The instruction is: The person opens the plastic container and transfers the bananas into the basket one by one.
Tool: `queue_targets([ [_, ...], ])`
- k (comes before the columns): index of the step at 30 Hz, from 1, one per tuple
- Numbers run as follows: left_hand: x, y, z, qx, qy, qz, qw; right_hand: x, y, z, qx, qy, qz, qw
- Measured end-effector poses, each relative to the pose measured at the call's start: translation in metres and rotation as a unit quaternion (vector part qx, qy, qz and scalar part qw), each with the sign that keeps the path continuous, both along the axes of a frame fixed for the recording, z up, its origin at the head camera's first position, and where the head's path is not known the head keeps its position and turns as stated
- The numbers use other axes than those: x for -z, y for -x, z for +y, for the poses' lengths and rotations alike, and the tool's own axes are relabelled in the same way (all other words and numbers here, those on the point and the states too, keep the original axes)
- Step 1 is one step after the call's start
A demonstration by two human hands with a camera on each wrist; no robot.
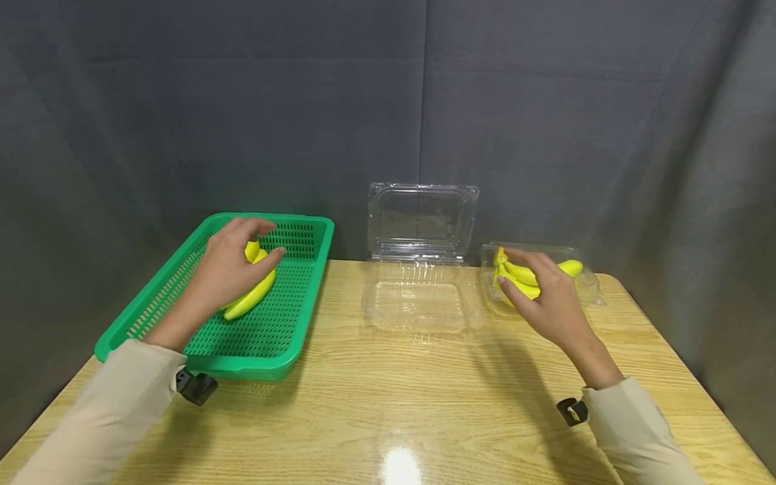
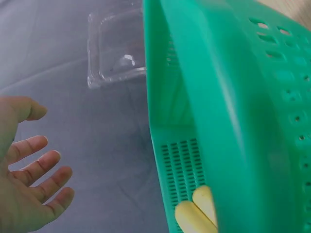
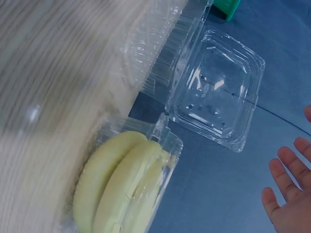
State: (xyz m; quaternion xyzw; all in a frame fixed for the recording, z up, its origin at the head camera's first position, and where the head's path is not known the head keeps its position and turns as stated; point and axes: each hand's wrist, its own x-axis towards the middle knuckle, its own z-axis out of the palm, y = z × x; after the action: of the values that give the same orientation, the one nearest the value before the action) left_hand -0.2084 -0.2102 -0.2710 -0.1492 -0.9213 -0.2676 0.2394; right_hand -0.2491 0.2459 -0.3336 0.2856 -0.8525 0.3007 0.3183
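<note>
My left hand [image 1: 230, 263] hovers over the green basket [image 1: 324, 269], fingers relaxed and spread, thumb apart. Yellow bananas [image 1: 253, 296] lie in the basket beneath it, partly covered by the hand in the head view. Over on the right, my right hand [image 1: 552, 303] is held above a bunch of yellow bananas [image 3: 116, 184], its fingers loosely bent and apart from them in the right wrist view. That bunch sits in a see-through plastic box [image 1: 591, 289] at the table's far right corner.
Between the basket and the boxed bunch stands another transparent clamshell box [image 1: 418, 306], its lid [image 1: 422, 215] raised upright against the dark curtain [image 1: 339, 121]. All of it rests on a wooden table [image 1: 388, 397].
</note>
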Motion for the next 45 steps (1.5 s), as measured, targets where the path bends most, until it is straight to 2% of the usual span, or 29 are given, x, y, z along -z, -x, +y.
queue_targets([
  [10,-0.001,0.001,0.024,0.055,0.032,-0.001,0.9979,-0.008,-0.009,0.010,0.019,-0.025,-0.017,0.9994],
  [16,-0.002,0.003,0.039,0.078,0.058,0.021,0.9950,-0.013,-0.014,0.017,0.028,-0.036,-0.010,0.9989],
  [24,-0.001,0.002,0.058,0.074,0.103,0.043,0.9910,-0.017,-0.018,0.027,0.029,-0.038,0.007,0.9988],
  [29,0.000,0.003,0.068,0.077,0.101,0.043,0.9909,-0.018,-0.019,0.031,0.036,-0.039,0.018,0.9984],
  [35,0.001,0.004,0.081,0.078,0.109,0.048,0.9898,-0.021,-0.023,0.036,0.045,-0.037,0.011,0.9982],
  [45,0.001,0.006,0.105,0.075,0.169,0.070,0.9802,-0.025,-0.027,0.048,0.048,-0.041,0.038,0.9973],
])
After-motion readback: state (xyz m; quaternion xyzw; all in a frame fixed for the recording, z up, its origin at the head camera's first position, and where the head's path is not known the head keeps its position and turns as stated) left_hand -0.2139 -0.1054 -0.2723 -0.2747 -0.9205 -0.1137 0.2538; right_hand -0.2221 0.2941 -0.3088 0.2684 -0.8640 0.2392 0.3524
